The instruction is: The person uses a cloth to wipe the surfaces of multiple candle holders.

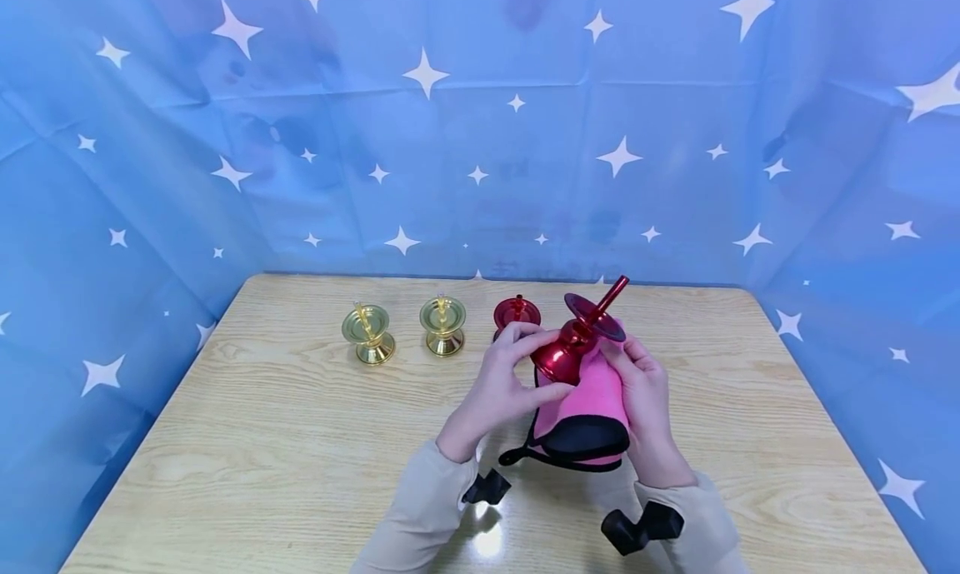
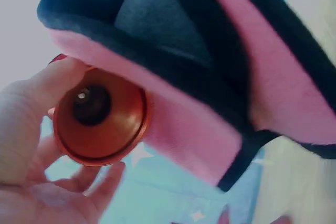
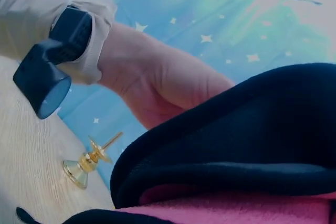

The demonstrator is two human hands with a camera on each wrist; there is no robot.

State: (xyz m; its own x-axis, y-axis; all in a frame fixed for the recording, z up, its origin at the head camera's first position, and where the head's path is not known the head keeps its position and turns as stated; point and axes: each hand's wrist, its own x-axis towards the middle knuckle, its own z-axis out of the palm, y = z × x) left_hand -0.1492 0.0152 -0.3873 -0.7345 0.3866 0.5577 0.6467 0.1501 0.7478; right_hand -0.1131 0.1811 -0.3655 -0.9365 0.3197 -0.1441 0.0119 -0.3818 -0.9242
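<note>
A: Where does the red candle holder (image 1: 576, 341) sit in the head view?

B: Just right of centre, lifted off the wooden table (image 1: 247, 441), between the two hands. Its flared foot points down and to the left, toward the person; its thin spike runs up and to the right. So the long axis is tilted, leaning away toward the upper right of the frame.

A: And the grips?

B: The left hand (image 1: 501, 386) has its fingers curled round the flared foot. The left wrist view looks straight into the hollow underside of the foot (image 2: 100, 116), with the thumb above it and fingertips below. The right hand (image 1: 647, 407) grips the pink pouch (image 1: 591, 407), whose black-lined mouth gapes toward the person at the lower centre of the frame.

A: How do holder and pouch lie to each other?

B: The holder rests against the far, upper end of the pouch, touching the pink fabric. The pouch mouth opens at the opposite end, nearer the person. The left hand is the one on the holder; the right touches only the pouch, as far as can be seen.

A: Anything else there?

B: Behind, toward the upper left of the table, stand two gold candle holders (image 1: 368, 334) (image 1: 443, 325) and a second red one (image 1: 517, 311), partly hidden by the left fingers. A blue star-printed cloth (image 1: 480, 124) backs the scene.
</note>
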